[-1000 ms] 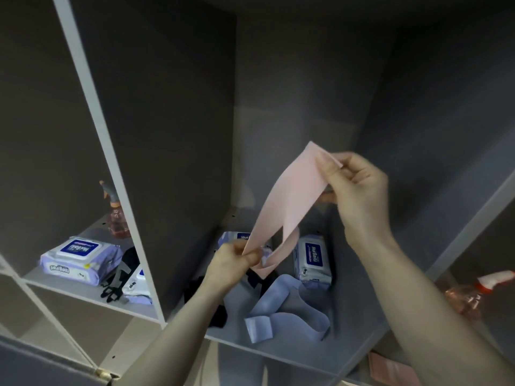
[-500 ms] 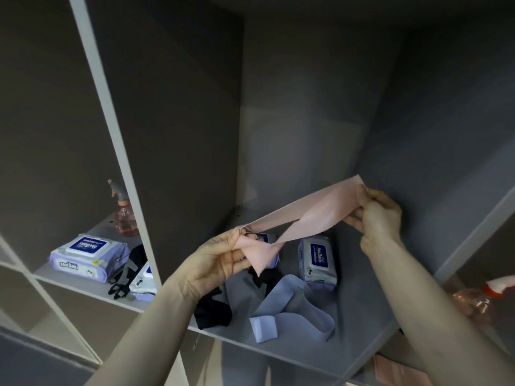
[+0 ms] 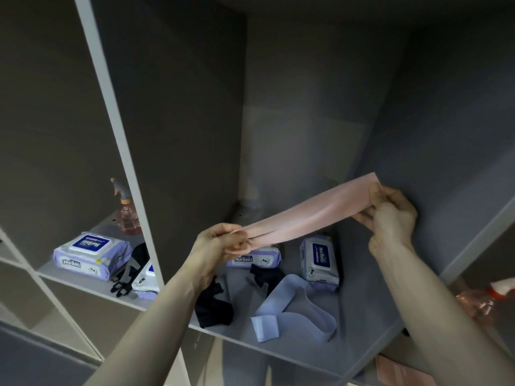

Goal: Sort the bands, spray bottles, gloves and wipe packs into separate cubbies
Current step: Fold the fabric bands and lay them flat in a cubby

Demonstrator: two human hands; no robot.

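A pink band (image 3: 312, 211) is stretched flat in the air inside the middle cubby. My left hand (image 3: 223, 243) pinches its lower left end and my right hand (image 3: 390, 215) pinches its upper right end. Beneath it on the cubby floor lie a pale blue band (image 3: 295, 310), black gloves (image 3: 213, 305) and two purple wipe packs, one (image 3: 320, 260) standing on its side and one (image 3: 253, 259) partly hidden behind my left hand. The left cubby holds a pink spray bottle (image 3: 126, 215), a wipe pack (image 3: 92, 254) and a black-grey glove (image 3: 128, 277).
A white divider (image 3: 119, 140) separates the left and middle cubbies. Another pink spray bottle (image 3: 485, 299) lies in the cubby at the right edge. A pink band (image 3: 401, 371) shows in the cubby below, under my right forearm. Lower cubbies open at the bottom left.
The pink band went from hanging twisted and steep to pulled out flat and taut. My right hand dropped lower and moved right; my left hand rose and drew left.
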